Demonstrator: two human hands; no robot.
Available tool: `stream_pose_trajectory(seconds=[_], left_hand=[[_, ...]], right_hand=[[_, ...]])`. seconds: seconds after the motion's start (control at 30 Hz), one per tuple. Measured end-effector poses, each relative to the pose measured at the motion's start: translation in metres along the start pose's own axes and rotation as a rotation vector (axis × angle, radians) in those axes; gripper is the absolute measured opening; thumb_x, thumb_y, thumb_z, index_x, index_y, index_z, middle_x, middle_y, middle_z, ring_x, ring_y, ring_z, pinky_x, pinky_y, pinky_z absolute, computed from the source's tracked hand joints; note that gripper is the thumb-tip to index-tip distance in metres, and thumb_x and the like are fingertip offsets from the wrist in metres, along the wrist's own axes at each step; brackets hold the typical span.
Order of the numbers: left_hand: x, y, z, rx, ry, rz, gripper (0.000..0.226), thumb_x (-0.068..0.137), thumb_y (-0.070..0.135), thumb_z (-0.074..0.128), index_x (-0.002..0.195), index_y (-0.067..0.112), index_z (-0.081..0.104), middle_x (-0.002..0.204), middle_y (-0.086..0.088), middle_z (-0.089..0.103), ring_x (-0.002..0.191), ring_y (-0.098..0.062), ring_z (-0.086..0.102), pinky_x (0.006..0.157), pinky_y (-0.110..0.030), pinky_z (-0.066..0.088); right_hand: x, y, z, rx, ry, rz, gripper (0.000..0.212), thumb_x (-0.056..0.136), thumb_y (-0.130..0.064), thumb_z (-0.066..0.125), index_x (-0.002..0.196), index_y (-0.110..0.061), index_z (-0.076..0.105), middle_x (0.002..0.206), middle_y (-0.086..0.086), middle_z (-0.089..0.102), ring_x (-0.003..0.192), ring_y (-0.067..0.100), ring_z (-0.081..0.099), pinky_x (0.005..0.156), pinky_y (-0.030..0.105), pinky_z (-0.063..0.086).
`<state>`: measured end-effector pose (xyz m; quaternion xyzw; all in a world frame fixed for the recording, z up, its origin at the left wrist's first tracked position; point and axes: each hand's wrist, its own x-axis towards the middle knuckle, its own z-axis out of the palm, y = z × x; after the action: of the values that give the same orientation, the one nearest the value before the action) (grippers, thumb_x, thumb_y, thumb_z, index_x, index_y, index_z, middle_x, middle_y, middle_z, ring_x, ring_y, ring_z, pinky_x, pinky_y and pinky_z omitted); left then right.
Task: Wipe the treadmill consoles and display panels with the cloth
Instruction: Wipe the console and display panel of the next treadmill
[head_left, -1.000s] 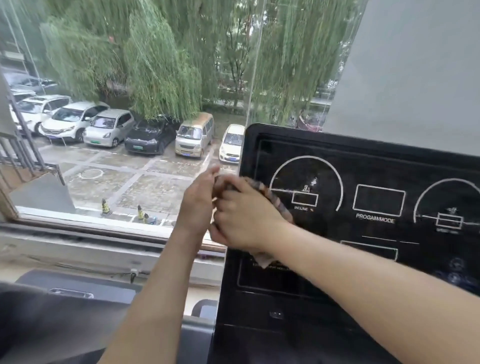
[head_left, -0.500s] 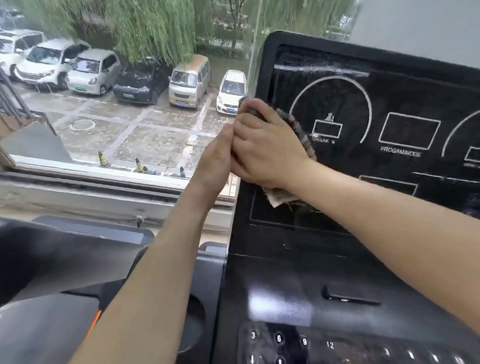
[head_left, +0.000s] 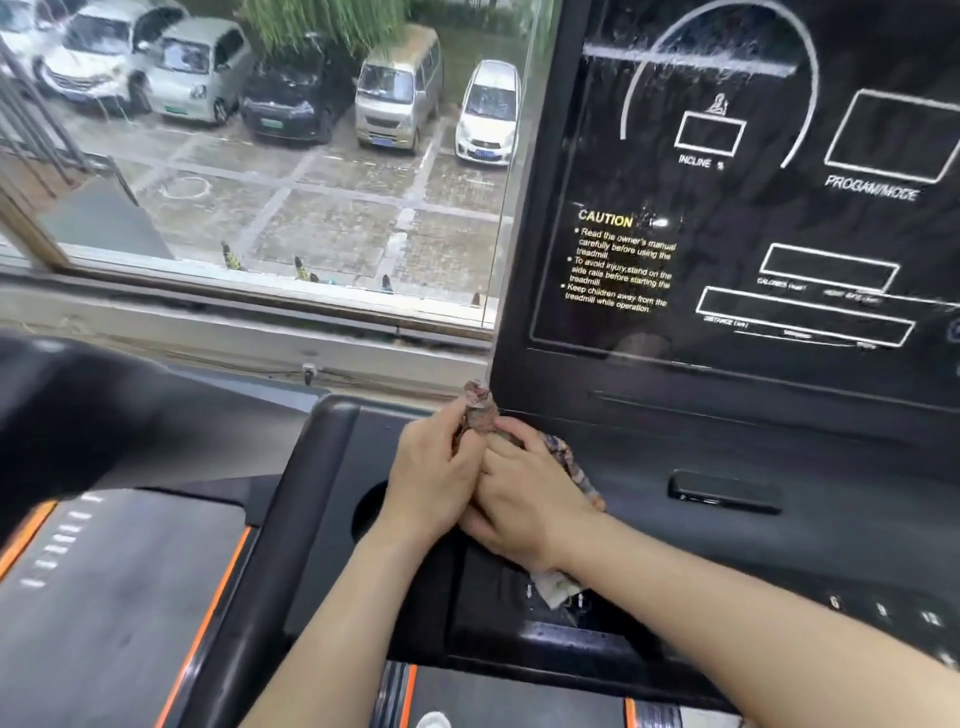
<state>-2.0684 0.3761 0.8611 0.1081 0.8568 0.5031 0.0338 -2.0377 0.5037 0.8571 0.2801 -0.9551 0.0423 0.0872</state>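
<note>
The cloth (head_left: 480, 413) lies bunched on the near-left part of the black console (head_left: 701, 447), just below the lower left corner of the display (head_left: 649, 171), with both hands side by side and touching over it. The left hand (head_left: 431, 483) pinches the cloth's far end in curled fingers, while the right hand (head_left: 527, 499) covers the rest, fingers curved over the wad, with patterned folds showing along its right edge. Left of the console a window (head_left: 260, 208) looks onto parked cars (head_left: 395, 88)
</note>
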Motion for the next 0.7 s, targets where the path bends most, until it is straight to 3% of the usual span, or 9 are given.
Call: stream_pose_trajectory(seconds=[0.07,0.13,0.23,0.3,0.4,0.5,0.57,0.63,0.7], left_hand=[[0.006,0.007,-0.006,-0.003,-0.04,-0.067,0.032,0.089,0.013,0.045,0.116,0.023,0.059,0.088,0.006,0.062,0.084,-0.013,0.054,0.071,-0.026,0.034],[0.014,0.01,-0.008,-0.013,-0.062,-0.141,0.045,0.091,0.017,0.045,0.134,0.03,0.046,0.105,0.007,0.059,0.1,-0.014,0.053,0.078,-0.023,0.032],[0.007,0.008,-0.011,0.029,-0.133,-0.108,0.045,0.095,0.017,0.041,0.137,0.033,0.046,0.112,0.004,0.062,0.106,-0.016,0.055,0.079,-0.021,0.032],[-0.011,0.001,-0.017,0.11,-0.168,-0.032,0.044,0.095,0.019,0.037,0.134,0.031,0.053,0.103,0.004,0.061,0.099,-0.014,0.056,0.074,-0.018,0.033],[-0.049,-0.015,-0.025,0.204,-0.161,0.048,0.045,0.086,0.034,0.032,0.12,0.036,0.062,0.087,0.005,0.064,0.089,-0.011,0.056,0.074,-0.025,0.042],[-0.071,-0.02,-0.031,0.244,-0.175,0.039,0.054,0.083,0.045,0.026,0.127,0.041,0.056,0.092,0.008,0.061,0.096,-0.006,0.05,0.086,-0.027,0.043],[-0.063,-0.016,-0.035,0.325,-0.164,0.057,0.048,0.09,0.04,0.031,0.134,0.04,0.048,0.099,0.003,0.057,0.103,-0.014,0.05,0.091,-0.035,0.043],[-0.045,-0.018,-0.041,0.411,-0.132,0.086,0.044,0.093,0.026,0.04,0.136,0.031,0.043,0.11,-0.002,0.057,0.111,-0.022,0.048,0.092,-0.042,0.043],[-0.029,-0.027,-0.051,0.417,-0.057,0.054,0.047,0.089,0.015,0.046,0.135,0.023,0.044,0.12,-0.004,0.057,0.118,-0.024,0.046,0.096,-0.04,0.042]], right_hand=[[0.0,0.018,-0.004,-0.079,-0.024,-0.189,0.03,0.087,-0.037,0.049,0.1,-0.019,0.069,0.102,-0.003,0.067,0.105,0.02,0.057,0.109,0.04,0.027],[0.005,0.033,-0.011,-0.151,-0.042,-0.296,0.025,0.091,-0.034,0.049,0.099,-0.019,0.067,0.101,-0.002,0.066,0.101,0.021,0.058,0.107,0.04,0.033],[0.003,0.011,-0.006,-0.087,0.004,-0.085,0.028,0.088,-0.033,0.049,0.103,-0.017,0.067,0.101,-0.003,0.067,0.102,0.019,0.057,0.106,0.038,0.03],[-0.004,-0.019,-0.001,0.052,-0.001,0.07,0.037,0.082,-0.037,0.049,0.107,-0.016,0.067,0.099,-0.003,0.066,0.102,0.018,0.057,0.102,0.038,0.027],[-0.026,-0.051,0.002,0.184,0.035,0.077,0.031,0.078,-0.034,0.053,0.097,-0.015,0.068,0.09,-0.001,0.065,0.094,0.02,0.057,0.094,0.036,0.033],[-0.039,-0.057,-0.002,0.278,0.03,-0.02,0.022,0.077,-0.029,0.054,0.089,-0.017,0.067,0.085,-0.002,0.065,0.089,0.019,0.058,0.091,0.036,0.038],[-0.031,-0.04,-0.001,0.208,-0.043,-0.055,0.023,0.081,-0.03,0.053,0.095,-0.017,0.066,0.092,-0.003,0.064,0.094,0.02,0.058,0.096,0.038,0.038],[-0.01,-0.02,0.003,0.044,-0.044,0.057,0.029,0.087,-0.03,0.052,0.11,-0.018,0.064,0.109,-0.004,0.063,0.107,0.02,0.058,0.101,0.04,0.031],[0.016,-0.022,0.008,-0.021,-0.053,0.186,0.041,0.091,-0.03,0.048,0.127,-0.016,0.058,0.133,0.0,0.059,0.122,0.019,0.054,0.104,0.041,0.025]])
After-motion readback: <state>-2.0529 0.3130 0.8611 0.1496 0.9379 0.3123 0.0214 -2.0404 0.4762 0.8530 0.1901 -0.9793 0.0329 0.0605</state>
